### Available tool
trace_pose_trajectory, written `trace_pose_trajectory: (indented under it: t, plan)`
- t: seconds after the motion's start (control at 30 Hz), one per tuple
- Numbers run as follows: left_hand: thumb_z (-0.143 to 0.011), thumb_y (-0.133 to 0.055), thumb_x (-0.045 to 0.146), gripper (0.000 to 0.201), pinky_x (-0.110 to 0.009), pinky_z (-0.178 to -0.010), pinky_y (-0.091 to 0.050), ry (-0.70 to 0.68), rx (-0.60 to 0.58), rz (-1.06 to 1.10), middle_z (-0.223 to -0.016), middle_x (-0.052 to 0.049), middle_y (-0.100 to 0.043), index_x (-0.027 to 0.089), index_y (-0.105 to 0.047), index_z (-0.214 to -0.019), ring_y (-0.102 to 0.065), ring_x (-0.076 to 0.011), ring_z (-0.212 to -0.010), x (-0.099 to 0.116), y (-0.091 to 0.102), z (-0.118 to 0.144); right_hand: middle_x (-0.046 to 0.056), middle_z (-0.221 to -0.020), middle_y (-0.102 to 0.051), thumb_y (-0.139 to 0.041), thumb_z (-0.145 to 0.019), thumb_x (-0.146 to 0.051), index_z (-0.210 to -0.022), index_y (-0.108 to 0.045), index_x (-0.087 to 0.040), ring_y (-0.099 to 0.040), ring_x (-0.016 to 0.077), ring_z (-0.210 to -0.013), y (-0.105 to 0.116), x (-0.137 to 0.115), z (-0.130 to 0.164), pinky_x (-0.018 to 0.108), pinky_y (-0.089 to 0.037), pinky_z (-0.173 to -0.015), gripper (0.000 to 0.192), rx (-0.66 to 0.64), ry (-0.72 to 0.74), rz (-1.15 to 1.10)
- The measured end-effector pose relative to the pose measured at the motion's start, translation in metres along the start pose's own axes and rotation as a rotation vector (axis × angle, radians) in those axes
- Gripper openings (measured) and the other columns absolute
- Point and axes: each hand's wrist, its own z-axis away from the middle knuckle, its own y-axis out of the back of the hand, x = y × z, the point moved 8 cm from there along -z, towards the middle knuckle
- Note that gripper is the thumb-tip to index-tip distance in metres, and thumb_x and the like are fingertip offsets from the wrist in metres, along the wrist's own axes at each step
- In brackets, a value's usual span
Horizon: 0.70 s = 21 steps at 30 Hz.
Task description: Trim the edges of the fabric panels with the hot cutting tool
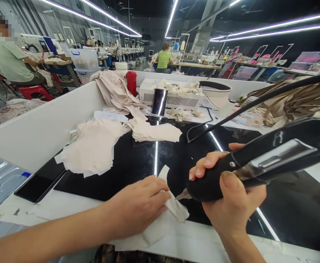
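My right hand (228, 197) is wrapped round a black corded hand tool (269, 157) with a metal lever along its side. A narrow metal tip (184, 194) sticks out of its front end, close beside a small off-white fabric piece (176, 208). My left hand (140, 204) has its fingers closed on that fabric piece, which lies over the near edge of a glossy black board (138, 160). Part of the cloth is hidden under the left hand and forearm. Beyond the hands lie a stack of pale cut fabric pieces (94, 146) and a smaller stack (157, 132).
A black phone (41, 184) lies at the board's left edge; another phone (160, 102) leans against a white vented box (182, 100). A red cup (131, 83) and draped fabric (114, 87) stand behind. The tool's black cable (244, 106) arcs overhead right. Two people sit farther off.
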Motion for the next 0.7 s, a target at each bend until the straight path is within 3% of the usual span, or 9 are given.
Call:
trace_pose_trajectory:
  t: [0.13,0.27,0.57,0.7]
  plan:
    - [-0.122,-0.048,0.018,0.026,-0.034,-0.11,-0.065,-0.127,0.014,0.076,-0.127,-0.014,-0.078,0.011,-0.073,-0.125,-0.075,-0.0231,-0.121,-0.029,0.0,-0.012,-0.004,-0.081,-0.074,-0.1,-0.084,-0.04,-0.121,-0.072,-0.028,-0.067,0.017,-0.056,0.0,0.001,0.0,0.031,-0.06,-0.048,0.048,0.01,-0.006,0.008]
    - [-0.123,-0.049,0.021,0.028,-0.033,-0.108,-0.066,-0.156,-0.024,0.091,-0.128,-0.014,-0.079,0.012,-0.075,-0.125,-0.078,-0.0224,-0.117,-0.047,-0.007,-0.013,-0.004,-0.081,-0.074,-0.1,-0.084,-0.043,-0.12,-0.071,-0.029,-0.067,0.0176,-0.057,0.0,0.003,0.001,0.033,-0.06,-0.048,0.049,0.018,-0.021,0.018]
    - [-0.116,-0.053,0.006,0.023,-0.035,-0.124,-0.059,-0.275,-0.076,-0.093,-0.138,-0.016,-0.079,0.006,-0.074,-0.126,-0.073,-0.0251,-0.136,-0.044,-0.009,-0.001,-0.004,-0.081,-0.072,-0.098,-0.086,-0.047,-0.123,-0.069,-0.03,-0.067,0.0176,-0.057,0.001,0.001,0.004,0.033,-0.059,-0.049,0.05,0.009,-0.007,0.058]
    - [-0.114,-0.056,0.005,0.022,-0.035,-0.121,-0.06,-0.281,-0.117,-0.124,-0.135,-0.014,-0.08,0.009,-0.072,-0.128,-0.073,-0.0245,-0.134,-0.047,-0.013,-0.001,-0.005,-0.082,-0.071,-0.097,-0.086,-0.047,-0.123,-0.068,-0.031,-0.067,0.0165,-0.058,0.001,0.002,0.004,0.032,-0.061,-0.05,0.05,0.014,-0.017,0.074]
